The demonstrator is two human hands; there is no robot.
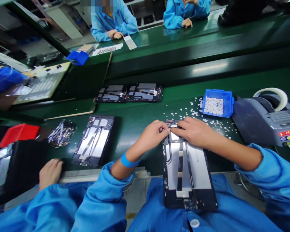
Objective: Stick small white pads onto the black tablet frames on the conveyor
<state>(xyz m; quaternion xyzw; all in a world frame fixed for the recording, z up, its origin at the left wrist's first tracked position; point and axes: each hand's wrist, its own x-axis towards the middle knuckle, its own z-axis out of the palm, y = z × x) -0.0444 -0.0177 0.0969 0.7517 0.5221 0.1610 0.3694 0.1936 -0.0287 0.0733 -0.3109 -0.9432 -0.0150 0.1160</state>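
An opened tablet (198,167) with silver plates and black ribbon cables lies lengthwise before me, its near end past the table edge, over my lap. My left hand (157,132), with a blue band on the wrist, is pinched at the tablet's far left corner; what its fingertips hold is too small to make out. My right hand (192,130) rests on the far end beside it, fingers pressed together near a small white rectangle (174,132). Whether those fingers hold anything is hidden. Small white pieces (194,112) are scattered beyond my right hand.
A blue tray (228,103) of white pieces and a grey tape dispenser (253,122) stand right. Another opened tablet (94,141), a pile of small parts (61,133) and a person's hand (50,174) are left. Two more tablets (143,92) lie farther back; people sit across.
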